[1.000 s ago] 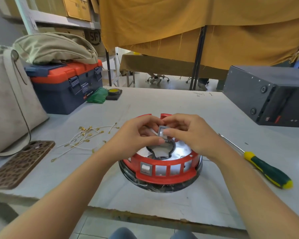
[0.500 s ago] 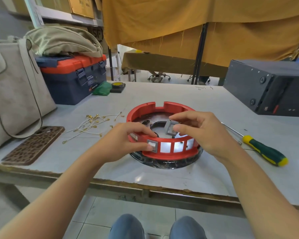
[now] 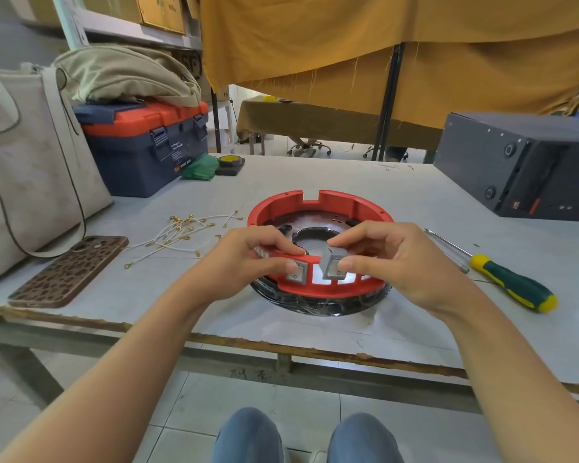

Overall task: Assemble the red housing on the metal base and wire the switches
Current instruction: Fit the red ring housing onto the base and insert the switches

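A red ring-shaped housing (image 3: pixel 335 201) sits on a shiny round metal base (image 3: pixel 318 307) in the middle of the table. Its near wall has a row of rectangular slots, and a grey switch (image 3: pixel 297 273) sits in the leftmost one. My left hand (image 3: pixel 248 259) grips that near wall, fingers over the rim and thumb on the seated switch. My right hand (image 3: pixel 398 262) pinches a second grey switch (image 3: pixel 334 268) at the neighbouring slot, tilted. White wires with gold terminals (image 3: pixel 184 232) lie loose to the left.
A green and yellow screwdriver (image 3: pixel 502 279) lies right of the base. A phone in a brown case (image 3: pixel 71 272) lies near the front left edge. A bag (image 3: pixel 30 155) and a toolbox (image 3: pixel 144 145) stand at the left, a dark metal box (image 3: pixel 522 168) at the back right.
The view has pulled back and tilted down. My right hand brought the second switch from above the base's middle down to the housing's near wall. My left hand moved onto that wall.
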Tool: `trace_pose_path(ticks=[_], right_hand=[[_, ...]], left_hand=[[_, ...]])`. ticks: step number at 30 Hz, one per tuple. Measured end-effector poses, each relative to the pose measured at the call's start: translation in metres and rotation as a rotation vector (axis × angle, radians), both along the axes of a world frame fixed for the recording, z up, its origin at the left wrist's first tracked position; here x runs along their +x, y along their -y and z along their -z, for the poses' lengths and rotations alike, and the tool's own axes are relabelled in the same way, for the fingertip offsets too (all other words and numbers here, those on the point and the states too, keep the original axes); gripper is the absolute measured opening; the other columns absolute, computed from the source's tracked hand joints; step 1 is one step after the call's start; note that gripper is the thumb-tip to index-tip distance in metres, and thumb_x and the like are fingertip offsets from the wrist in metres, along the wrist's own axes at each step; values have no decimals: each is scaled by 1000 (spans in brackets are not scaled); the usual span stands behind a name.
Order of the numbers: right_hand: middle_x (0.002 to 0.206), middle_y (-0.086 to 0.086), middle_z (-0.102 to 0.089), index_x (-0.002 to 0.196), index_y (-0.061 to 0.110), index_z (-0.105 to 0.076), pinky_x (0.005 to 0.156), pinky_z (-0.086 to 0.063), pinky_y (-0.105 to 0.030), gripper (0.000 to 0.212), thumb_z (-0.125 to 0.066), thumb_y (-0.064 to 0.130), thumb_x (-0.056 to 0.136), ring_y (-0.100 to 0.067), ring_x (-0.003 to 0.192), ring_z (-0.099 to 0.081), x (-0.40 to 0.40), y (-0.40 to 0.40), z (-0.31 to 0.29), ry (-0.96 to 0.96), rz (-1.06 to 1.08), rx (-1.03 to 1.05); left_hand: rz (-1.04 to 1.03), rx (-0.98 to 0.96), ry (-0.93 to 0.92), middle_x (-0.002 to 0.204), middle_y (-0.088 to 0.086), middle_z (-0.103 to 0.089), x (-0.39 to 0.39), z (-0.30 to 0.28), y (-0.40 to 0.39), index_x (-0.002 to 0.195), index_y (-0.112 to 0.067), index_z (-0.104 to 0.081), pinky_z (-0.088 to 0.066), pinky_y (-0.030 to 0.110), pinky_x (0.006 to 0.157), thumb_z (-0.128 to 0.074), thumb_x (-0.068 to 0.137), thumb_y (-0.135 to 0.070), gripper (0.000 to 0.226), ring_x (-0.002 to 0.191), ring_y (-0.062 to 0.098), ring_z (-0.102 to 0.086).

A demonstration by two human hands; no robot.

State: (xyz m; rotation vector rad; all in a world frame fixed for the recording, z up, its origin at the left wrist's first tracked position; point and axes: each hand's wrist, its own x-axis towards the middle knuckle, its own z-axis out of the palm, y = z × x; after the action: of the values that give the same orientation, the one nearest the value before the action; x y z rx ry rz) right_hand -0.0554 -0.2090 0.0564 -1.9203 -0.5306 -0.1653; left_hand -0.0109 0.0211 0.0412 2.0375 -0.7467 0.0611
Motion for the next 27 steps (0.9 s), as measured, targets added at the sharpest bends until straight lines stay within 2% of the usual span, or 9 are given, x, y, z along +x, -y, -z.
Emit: trace_pose_path(ticks=[3,5,8,12,15,20,27], right_hand=[[92,23,-67,88,36,-69,67,-54,-14,17,-73,23,77,1,97,-61,-2,-1,3,15,12,-53],[92,25,-66,87,36,-67,67,-52,-10,18,-74,25,75,4,97,-60,-4,-2,5,48,23,-94],[88,27,-65,82,39,-66,70,-48,-6,20,-77,24,73,5,93,-61,-8,-5,6,132,54,-156],[83,22,-64,80,36,-67,69,-45,-11,16,-77,26,71,-2,81,-58,-11,-10,10,199,138,-174],[79,21,-62,80,40,-63,70,-44,-9,18,-76,30,72,1,84,-56,-13,-16,12,254,166,-235],[84,25,-58,81,45,-56,74,-45,-11,24,-74,29,76,2,91,-53,-15,-22,17,275,194,-292],[74,20,-59,80,33,-56,69,-46,-9,23,-78,30,72,2,80,-57,-18,-23,19,217,259,-292]], left_hand=[[-7,42,25,94,-8,-68,-1,-1,-1,99,-25,-72,-47,11,73,-54,86,-35,24,90,1,-59],[-16,38,48,96,-7,-68,-3,0,1,99,-22,-72,-48,13,74,-51,87,-37,29,92,4,-60],[-41,14,105,105,-11,-66,-9,2,5,100,-22,-71,-47,17,82,-62,88,-32,19,102,5,-58],[-30,126,171,112,-26,-56,-22,5,8,110,-41,-59,-40,20,93,-67,72,-60,44,113,3,-47],[-4,160,241,109,-25,-57,-26,6,15,110,-38,-58,-31,27,102,-66,71,-55,43,110,-3,-45],[13,104,263,104,-21,-60,-25,8,17,106,-29,-62,-30,25,92,-68,73,-47,38,101,-9,-45],[-85,169,189,110,-28,-53,-23,13,14,110,-41,-55,-36,15,90,-65,64,-61,51,114,5,-42]])
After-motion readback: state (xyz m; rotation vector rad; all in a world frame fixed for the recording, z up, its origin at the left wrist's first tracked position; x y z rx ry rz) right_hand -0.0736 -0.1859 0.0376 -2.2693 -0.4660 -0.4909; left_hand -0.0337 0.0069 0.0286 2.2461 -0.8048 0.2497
